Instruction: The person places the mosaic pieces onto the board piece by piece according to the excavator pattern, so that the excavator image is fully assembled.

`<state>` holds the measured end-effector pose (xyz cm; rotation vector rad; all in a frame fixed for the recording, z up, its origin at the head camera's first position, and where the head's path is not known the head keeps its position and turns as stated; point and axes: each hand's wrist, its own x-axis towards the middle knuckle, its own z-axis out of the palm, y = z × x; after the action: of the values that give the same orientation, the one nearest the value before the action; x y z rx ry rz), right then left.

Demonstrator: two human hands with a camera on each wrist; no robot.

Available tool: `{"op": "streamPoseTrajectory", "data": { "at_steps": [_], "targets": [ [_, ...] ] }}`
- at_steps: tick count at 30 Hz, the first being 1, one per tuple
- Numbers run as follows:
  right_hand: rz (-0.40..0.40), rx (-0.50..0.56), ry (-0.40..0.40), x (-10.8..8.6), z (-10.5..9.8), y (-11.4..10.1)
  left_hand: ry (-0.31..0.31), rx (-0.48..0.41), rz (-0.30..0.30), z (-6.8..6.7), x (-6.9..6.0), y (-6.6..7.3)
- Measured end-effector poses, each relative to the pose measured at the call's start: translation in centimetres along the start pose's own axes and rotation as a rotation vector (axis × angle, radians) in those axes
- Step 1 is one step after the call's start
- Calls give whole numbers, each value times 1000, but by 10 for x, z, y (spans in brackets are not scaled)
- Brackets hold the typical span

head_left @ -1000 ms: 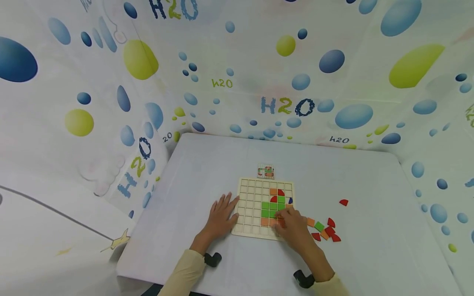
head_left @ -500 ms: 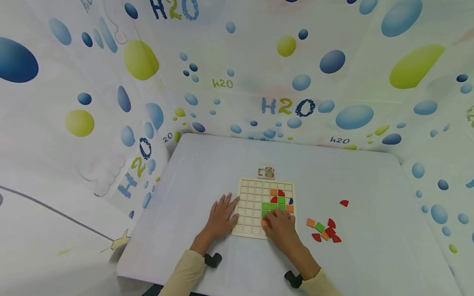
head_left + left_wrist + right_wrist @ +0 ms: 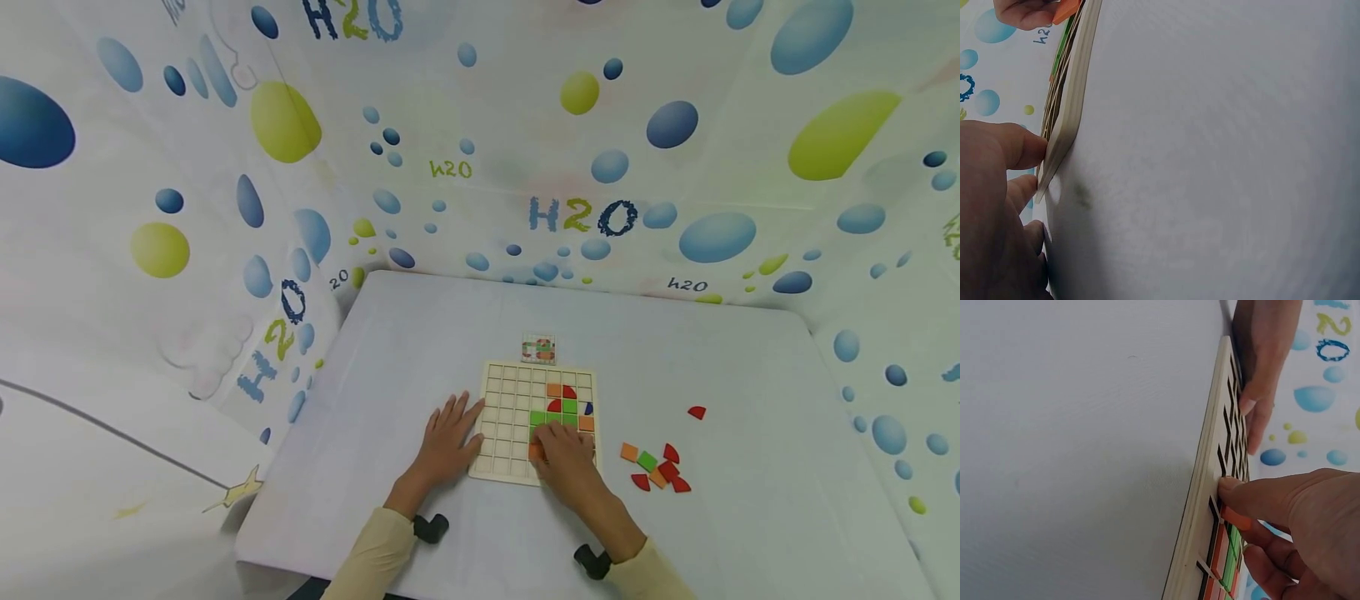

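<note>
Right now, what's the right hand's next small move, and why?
Probably lay the orange tile flat on the gridded board: the right hand pinches it, tilted rather than flat in the right wrist view, while the left hand touches the board's left edge, likely steadying it.

Taken from the head view's centre, white walls stand at 9 o'clock [image 3: 75, 325], 12 o'clock [image 3: 525, 125] and 3 o'clock [image 3: 900, 308], printed with blue and lime-green ovals [image 3: 717, 237] and "H2O" lettering [image 3: 583, 214] toward 2 o'clock. A white-covered table [image 3: 420, 333] with rounded far corners extends to 6 o'clock. At 8 o'clock the wall carries a yellow star figure [image 3: 243, 490] on a thin dark line [image 3: 112, 431]; lighting is soft, with grey shading there.
</note>
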<state>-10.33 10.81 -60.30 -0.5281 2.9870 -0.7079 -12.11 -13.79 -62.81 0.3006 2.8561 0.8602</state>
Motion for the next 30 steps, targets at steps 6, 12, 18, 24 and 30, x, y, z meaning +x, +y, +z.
{"op": "streamPoseTrajectory", "data": {
  "at_steps": [6, 12, 18, 24, 30],
  "targets": [
    [-12, 1, 11, -1, -1, -1, 13, -6, 13, -1, -1, 1],
    [-22, 1, 14, -1, -2, -1, 16, -11, 16, -1, -1, 1],
    [-24, 26, -10, 0, -4, 0, 33, -15, 26, -2, -1, 2],
    [14, 139, -49, 2, -12, 3, 12, 1, 13, -1, -1, 1],
    [141, 297, -48, 6, -34, 27, 7, 2, 11, 0, -1, 1]
  ]
}}
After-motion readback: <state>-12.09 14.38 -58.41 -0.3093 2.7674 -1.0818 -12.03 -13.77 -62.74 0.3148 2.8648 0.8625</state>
